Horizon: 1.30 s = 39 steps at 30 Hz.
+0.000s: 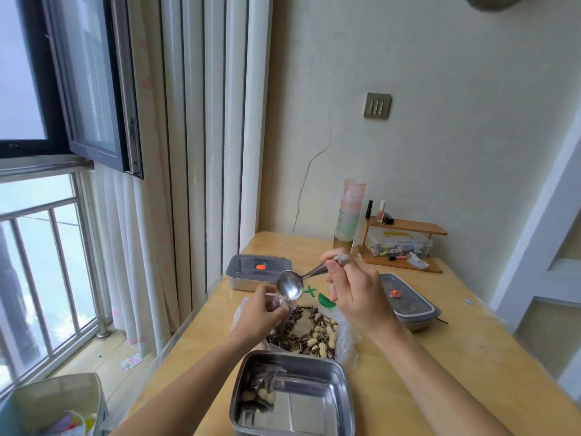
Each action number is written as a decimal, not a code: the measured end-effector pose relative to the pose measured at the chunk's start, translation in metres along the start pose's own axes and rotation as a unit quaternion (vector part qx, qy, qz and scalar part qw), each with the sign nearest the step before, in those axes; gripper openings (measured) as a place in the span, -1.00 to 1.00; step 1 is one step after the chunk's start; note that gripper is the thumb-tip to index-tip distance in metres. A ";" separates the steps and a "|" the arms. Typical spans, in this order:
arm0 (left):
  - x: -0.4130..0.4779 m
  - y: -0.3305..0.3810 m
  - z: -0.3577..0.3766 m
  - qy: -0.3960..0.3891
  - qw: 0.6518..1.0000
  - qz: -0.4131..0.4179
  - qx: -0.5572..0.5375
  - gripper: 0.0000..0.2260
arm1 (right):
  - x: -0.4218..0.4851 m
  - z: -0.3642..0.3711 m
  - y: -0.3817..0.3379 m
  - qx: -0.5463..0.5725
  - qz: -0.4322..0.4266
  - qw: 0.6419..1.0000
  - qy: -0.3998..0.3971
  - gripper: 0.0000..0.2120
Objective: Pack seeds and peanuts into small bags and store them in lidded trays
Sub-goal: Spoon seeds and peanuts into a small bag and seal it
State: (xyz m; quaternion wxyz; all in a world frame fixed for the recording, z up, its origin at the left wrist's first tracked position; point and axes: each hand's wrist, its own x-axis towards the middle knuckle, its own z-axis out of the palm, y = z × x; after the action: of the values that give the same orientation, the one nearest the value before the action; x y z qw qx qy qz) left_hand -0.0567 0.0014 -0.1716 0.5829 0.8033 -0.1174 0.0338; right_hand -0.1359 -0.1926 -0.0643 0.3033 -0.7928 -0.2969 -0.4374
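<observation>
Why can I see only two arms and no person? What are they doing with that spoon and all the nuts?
The camera sits on the person's head and looks down, so you see only their arms. The right hand holds a metal spoon, which looks empty. The left hand pinches what looks like a small clear bag just under it. Below them, on the wooden table, a big plastic bag lies open, full of striped seeds and peanuts. The open steel tray nearest holds one filled little bag. Behind stand a left lidded tray and a right lidded tray.
</observation>
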 end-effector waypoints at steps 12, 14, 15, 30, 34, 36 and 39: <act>0.000 -0.007 -0.004 0.005 1.000 0.025 -0.009 -0.60 | -0.016 -0.004 0.030 -0.023 0.354 0.922 0.154 -0.68; 0.000 -0.007 -0.004 0.001 1.000 0.026 -0.009 -0.64 | -0.031 -0.002 0.053 0.013 0.471 0.869 0.152 -0.66; 0.000 -0.006 -0.004 -0.004 1.000 0.024 -0.015 -0.67 | -0.040 0.000 0.065 0.034 0.521 0.840 0.149 -0.65; 0.016 0.003 0.004 -0.103 0.977 -0.033 -0.183 -0.75 | -0.087 0.027 0.108 0.014 0.650 0.759 0.046 -0.50; 0.019 0.015 0.008 -0.131 0.970 -0.028 -0.202 -0.73 | -0.067 0.037 0.087 0.025 0.495 0.866 -0.069 -0.68; 0.022 0.017 0.011 -0.145 0.970 -0.019 -0.195 -0.69 | -0.056 0.044 0.074 0.111 0.443 0.880 -0.129 -0.82; 0.026 0.015 0.012 -0.153 0.973 -0.007 -0.170 -0.66 | -0.047 0.057 0.070 0.161 0.423 0.881 -0.139 -0.89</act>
State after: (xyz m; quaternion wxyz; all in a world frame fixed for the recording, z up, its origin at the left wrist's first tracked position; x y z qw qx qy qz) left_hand -0.0359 -0.0181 -0.1567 0.6861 0.6890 -0.2041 -0.1139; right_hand -0.0762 -0.2049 -0.1451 0.5381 -0.8361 -0.0390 -0.0992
